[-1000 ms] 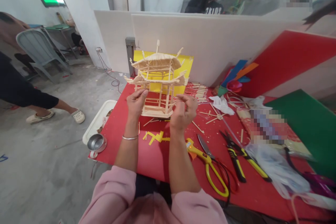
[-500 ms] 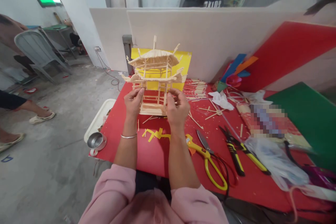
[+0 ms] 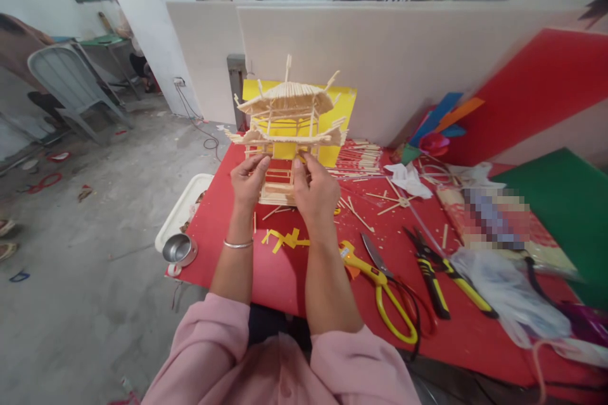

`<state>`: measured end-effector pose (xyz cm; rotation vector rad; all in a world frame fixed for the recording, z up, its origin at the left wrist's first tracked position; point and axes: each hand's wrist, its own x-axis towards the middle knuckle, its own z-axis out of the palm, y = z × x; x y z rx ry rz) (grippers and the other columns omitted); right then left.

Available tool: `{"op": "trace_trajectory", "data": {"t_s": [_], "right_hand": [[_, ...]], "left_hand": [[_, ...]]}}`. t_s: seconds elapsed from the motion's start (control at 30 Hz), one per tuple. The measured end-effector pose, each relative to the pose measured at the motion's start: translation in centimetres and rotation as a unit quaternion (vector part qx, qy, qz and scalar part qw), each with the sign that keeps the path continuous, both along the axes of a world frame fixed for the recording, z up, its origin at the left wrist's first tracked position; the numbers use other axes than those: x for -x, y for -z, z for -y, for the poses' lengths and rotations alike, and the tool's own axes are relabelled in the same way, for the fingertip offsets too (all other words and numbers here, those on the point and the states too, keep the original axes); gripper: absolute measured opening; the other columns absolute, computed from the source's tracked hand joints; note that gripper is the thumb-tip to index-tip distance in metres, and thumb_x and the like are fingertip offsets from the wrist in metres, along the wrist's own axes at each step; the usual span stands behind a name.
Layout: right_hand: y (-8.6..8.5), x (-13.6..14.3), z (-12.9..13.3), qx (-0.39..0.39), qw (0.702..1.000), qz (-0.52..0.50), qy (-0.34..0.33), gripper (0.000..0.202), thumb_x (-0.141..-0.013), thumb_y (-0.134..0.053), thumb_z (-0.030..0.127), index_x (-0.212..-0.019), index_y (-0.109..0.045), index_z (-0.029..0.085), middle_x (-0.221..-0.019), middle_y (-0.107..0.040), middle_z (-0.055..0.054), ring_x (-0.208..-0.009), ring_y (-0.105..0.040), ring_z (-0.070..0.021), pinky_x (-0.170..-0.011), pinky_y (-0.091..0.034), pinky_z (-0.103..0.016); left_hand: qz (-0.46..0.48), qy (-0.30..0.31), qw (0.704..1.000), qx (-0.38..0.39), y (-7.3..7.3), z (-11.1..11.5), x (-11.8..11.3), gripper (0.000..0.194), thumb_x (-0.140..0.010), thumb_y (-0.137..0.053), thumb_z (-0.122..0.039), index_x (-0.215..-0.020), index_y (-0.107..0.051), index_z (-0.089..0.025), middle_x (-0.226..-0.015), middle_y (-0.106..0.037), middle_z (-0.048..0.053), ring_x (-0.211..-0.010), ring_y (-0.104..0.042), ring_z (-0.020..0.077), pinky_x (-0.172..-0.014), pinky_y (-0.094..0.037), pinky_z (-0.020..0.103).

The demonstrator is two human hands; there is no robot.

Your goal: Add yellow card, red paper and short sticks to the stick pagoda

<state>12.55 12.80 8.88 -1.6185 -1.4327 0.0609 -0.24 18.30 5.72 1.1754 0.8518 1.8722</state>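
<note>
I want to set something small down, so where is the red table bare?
Between the metal cup and the left forearm, and between that and the right forearm, nearer than the yellow scraps. On the right it's crowded: scissors, pliers, plastic bag.

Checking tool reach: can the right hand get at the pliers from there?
Likely yes: the pliers lie on the table, right of the right hand, with nothing seen covering them.

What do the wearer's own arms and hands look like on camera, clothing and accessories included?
Pink, loose, creased sleeves end around the elbows, leaving both forearms bare. A thin, silvery bangle circles the left wrist; none shows on the right. The left hand and right hand are ungloved.
</note>
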Motion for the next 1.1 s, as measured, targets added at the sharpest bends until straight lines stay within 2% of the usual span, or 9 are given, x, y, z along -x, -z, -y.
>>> {"op": "trace_trajectory", "data": {"t_s": [0.1,0.23,0.4,0.57,0.7,0.9,1.1], "right_hand": [[-0.2,0.2,0.0,0.002,1.000,0.020,0.013,0.047,-0.099,-0.043,0.044,-0.131,-0.070,0.022,-0.102,-0.079,-0.012,-0.084,-0.069,-0.0231,-0.079,-0.049,-0.034],[-0.6,0.3,0.1,-0.005,0.999,0.015,0.028,0.042,-0.098,-0.042,0.039,-0.117,-0.076,0.023,-0.093,-0.079,-0.010,-0.082,-0.069,-0.0228,-0.081,-0.048,-0.034],[-0.2,0.0,0.4,-0.064,0.997,-0.038,0.014,0.043,-0.097,-0.040,0.040,-0.115,-0.075,0.022,-0.113,-0.078,-0.010,-0.104,-0.070,-0.0247,-0.091,-0.051,-0.037],[0.5,-0.6,0.5,-0.091,0.990,-0.084,0.062,0.039,-0.093,-0.046,0.038,-0.107,-0.076,0.019,-0.101,-0.076,-0.012,-0.089,-0.066,-0.0223,-0.082,-0.050,-0.035],[0.9,-1.1,0.3,-0.081,0.988,-0.111,0.070,0.037,-0.088,-0.049,0.037,-0.102,-0.076,0.017,-0.100,-0.076,-0.012,-0.081,-0.063,-0.0209,-0.081,-0.049,-0.036],[0.9,-1.3,0.4,-0.048,0.990,-0.118,0.060,0.036,-0.085,-0.050,0.038,-0.101,-0.077,0.021,-0.100,-0.076,-0.010,-0.083,-0.064,-0.0223,-0.081,-0.049,-0.037],[1.0,-1.5,0.8,0.001,0.992,-0.120,0.045,0.038,-0.087,-0.050,0.043,-0.101,-0.079,0.022,-0.099,-0.078,-0.009,-0.083,-0.066,-0.0227,-0.079,-0.048,-0.035]], "left_hand": [[0.006,0.001,1.000,0.014,0.0,0.1,0.0,0.029,-0.068,-0.088,-0.049,-0.081,-0.083,-0.023,-0.086,-0.080,0.005,-0.083,-0.074,0.0186,-0.085,-0.060,0.033],[0.004,-0.012,0.999,0.031,0.3,0.2,0.1,0.031,-0.067,-0.088,-0.049,-0.081,-0.082,-0.022,-0.084,-0.080,0.005,-0.079,-0.074,0.0183,-0.083,-0.060,0.033],[-0.001,-0.020,0.999,0.027,0.4,0.4,0.1,0.029,-0.068,-0.087,-0.048,-0.079,-0.082,-0.022,-0.084,-0.080,0.005,-0.081,-0.074,0.0183,-0.084,-0.059,0.033],[0.009,-0.020,1.000,0.018,0.5,0.5,0.1,0.028,-0.068,-0.087,-0.048,-0.079,-0.083,-0.023,-0.083,-0.080,0.004,-0.079,-0.074,0.0172,-0.079,-0.059,0.030],[-0.001,-0.016,1.000,0.014,0.6,0.5,0.1,0.027,-0.071,-0.086,-0.048,-0.080,-0.083,-0.023,-0.084,-0.080,0.005,-0.080,-0.074,0.0175,-0.079,-0.059,0.030],[-0.018,-0.012,0.999,0.023,0.8,0.8,0.4,0.029,-0.075,-0.082,-0.050,-0.082,-0.083,-0.023,-0.085,-0.080,0.004,-0.081,-0.074,0.0183,-0.080,-0.058,0.031],[-0.001,0.000,0.999,0.050,0.7,1.1,0.5,0.032,-0.073,-0.082,-0.053,-0.079,-0.080,-0.022,-0.076,-0.076,0.003,-0.067,-0.068,0.0150,-0.068,-0.054,0.028]]}}
